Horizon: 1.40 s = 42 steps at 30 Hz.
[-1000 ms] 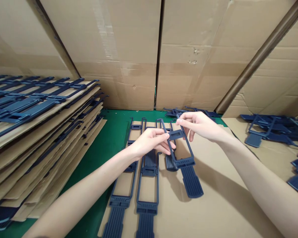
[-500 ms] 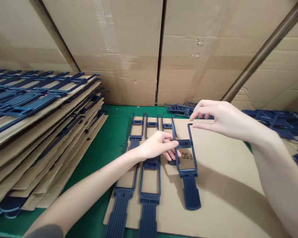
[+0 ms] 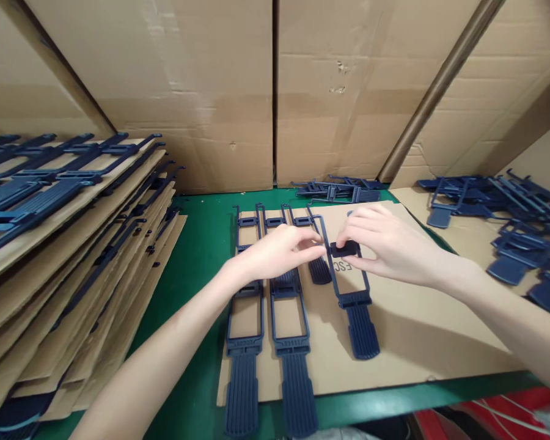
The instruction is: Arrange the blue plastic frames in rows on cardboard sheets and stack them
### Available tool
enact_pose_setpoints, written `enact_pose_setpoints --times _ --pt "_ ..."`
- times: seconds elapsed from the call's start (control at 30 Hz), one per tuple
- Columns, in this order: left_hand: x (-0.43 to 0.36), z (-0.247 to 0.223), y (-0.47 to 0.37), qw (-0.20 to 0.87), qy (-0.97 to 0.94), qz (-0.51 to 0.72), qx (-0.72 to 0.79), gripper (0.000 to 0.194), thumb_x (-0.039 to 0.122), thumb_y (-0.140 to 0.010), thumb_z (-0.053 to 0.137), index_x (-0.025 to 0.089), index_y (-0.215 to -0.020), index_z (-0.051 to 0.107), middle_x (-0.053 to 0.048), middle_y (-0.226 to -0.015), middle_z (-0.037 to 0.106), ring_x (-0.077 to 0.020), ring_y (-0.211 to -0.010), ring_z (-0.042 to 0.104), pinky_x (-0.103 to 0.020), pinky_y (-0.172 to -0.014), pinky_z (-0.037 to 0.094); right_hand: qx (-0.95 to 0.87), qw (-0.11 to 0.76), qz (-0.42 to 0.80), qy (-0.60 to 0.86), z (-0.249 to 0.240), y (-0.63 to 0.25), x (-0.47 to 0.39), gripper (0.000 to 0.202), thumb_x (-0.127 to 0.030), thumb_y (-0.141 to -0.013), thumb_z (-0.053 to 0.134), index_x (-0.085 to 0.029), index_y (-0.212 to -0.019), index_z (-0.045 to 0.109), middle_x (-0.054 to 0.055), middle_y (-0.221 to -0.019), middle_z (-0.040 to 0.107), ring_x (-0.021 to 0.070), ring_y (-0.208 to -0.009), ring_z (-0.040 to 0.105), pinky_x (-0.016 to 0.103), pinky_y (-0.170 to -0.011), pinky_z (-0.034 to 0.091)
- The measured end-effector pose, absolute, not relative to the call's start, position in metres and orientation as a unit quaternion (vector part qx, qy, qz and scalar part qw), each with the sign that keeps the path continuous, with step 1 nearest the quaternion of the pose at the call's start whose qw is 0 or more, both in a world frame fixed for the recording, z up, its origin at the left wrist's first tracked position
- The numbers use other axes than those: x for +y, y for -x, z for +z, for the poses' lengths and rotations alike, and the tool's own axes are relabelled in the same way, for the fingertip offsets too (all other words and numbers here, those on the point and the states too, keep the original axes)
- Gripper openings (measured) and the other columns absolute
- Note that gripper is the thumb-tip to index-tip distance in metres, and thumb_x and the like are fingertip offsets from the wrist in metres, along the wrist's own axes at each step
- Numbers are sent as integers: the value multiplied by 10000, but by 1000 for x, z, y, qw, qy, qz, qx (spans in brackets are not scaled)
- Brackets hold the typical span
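A dark blue plastic frame (image 3: 361,330) with a ribbed paddle end is held slightly above a cardboard sheet (image 3: 407,342). My right hand (image 3: 376,241) pinches its crossbar near the upper part. My left hand (image 3: 291,247) is at the frame's left rail, thumb and index finger reaching toward it with a gap between them; it does not grip the rail. Left of the held frame, several similar frames (image 3: 297,391) lie in columns on the sheet, partly covered by my left hand and forearm.
Cardboard sheets layered with blue frames form a tall stack (image 3: 119,226) at the left. Loose blue parts lie in a pile (image 3: 339,189) at the back and another pile (image 3: 522,226) at the right. Large cardboard boxes (image 3: 201,91) stand behind the green table (image 3: 183,293).
My right hand has moved from the frame's upper hooked end down to its crossbar. My left hand has let go of the left rail. The view has shifted to the right.
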State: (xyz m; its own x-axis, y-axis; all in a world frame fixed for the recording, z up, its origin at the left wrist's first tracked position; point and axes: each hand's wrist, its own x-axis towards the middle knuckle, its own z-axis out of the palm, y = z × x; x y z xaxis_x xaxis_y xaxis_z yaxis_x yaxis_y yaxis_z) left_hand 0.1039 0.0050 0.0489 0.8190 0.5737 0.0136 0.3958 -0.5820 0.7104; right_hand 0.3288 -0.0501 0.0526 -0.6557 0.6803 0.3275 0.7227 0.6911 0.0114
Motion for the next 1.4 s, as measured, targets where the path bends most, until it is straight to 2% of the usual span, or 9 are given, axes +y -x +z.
enact_pose_setpoints --times 0.07,0.17,0.37,0.53,0.8,1.0,1.17,1.4 --pt "11 54 -94 228 -935 86 258 303 344 -901 541 154 -1116 637 -99 -1154 653 -243 -1087 593 -349 -942 444 -914 156 -38 372 46 -334 -60 64 -228 -871 554 -192 -875 607 50 -856 627 210 -896 538 381 -881 374" --pt "19 55 -82 131 -955 14 267 431 353 -862 608 174 -1253 570 -120 -1355 517 -265 -1276 450 -357 -1048 349 -922 144 24 359 31 -335 -77 77 -211 -881 543 -203 -900 617 42 -872 632 203 -929 534 388 -921 362" --pt "21 47 -79 117 -925 -116 341 769 382 -734 741 213 -1406 406 -139 -1551 201 -295 -1432 160 -384 -1132 215 -911 164 92 366 -4 -323 -94 128 -233 -914 528 -198 -974 635 52 -954 629 181 -931 533 353 -861 408" --pt "20 45 -83 129 -919 -142 344 809 395 -735 725 231 -1432 349 -128 -1568 115 -290 -1441 105 -396 -1136 203 -899 200 82 381 -17 -314 -93 147 -265 -917 538 -197 -980 652 59 -964 636 178 -942 536 348 -854 424" --pt "20 46 -84 151 -917 -146 340 769 356 -744 718 212 -1415 370 -130 -1549 212 -269 -1408 247 -323 -1104 259 -877 230 52 419 -21 -306 -95 170 -233 -913 518 -194 -997 660 98 -1053 616 211 -992 539 405 -841 453" --pt "22 43 -82 176 -921 -128 325 739 327 -749 715 205 -1403 393 -101 -1446 420 -262 -1297 433 -307 -1048 343 -875 244 45 417 -24 -304 -92 143 -189 -889 527 -198 -981 636 117 -1184 569 247 -1170 486 466 -930 436" --pt "22 43 -82 182 -921 -115 324 719 303 -741 725 198 -1384 422 -100 -1402 484 -262 -1263 476 -308 -1034 360 -876 244 49 413 -26 -302 -90 128 -184 -887 523 -196 -979 612 125 -1209 564 243 -1224 464 476 -967 429" --pt "22 42 -81 175 -928 -107 311 676 272 -735 735 193 -1347 459 -104 -1374 516 -266 -1250 494 -325 -1038 365 -881 248 65 397 -27 -300 -86 125 -190 -880 530 -198 -984 600 116 -1306 542 248 -1337 363 508 -1031 394"
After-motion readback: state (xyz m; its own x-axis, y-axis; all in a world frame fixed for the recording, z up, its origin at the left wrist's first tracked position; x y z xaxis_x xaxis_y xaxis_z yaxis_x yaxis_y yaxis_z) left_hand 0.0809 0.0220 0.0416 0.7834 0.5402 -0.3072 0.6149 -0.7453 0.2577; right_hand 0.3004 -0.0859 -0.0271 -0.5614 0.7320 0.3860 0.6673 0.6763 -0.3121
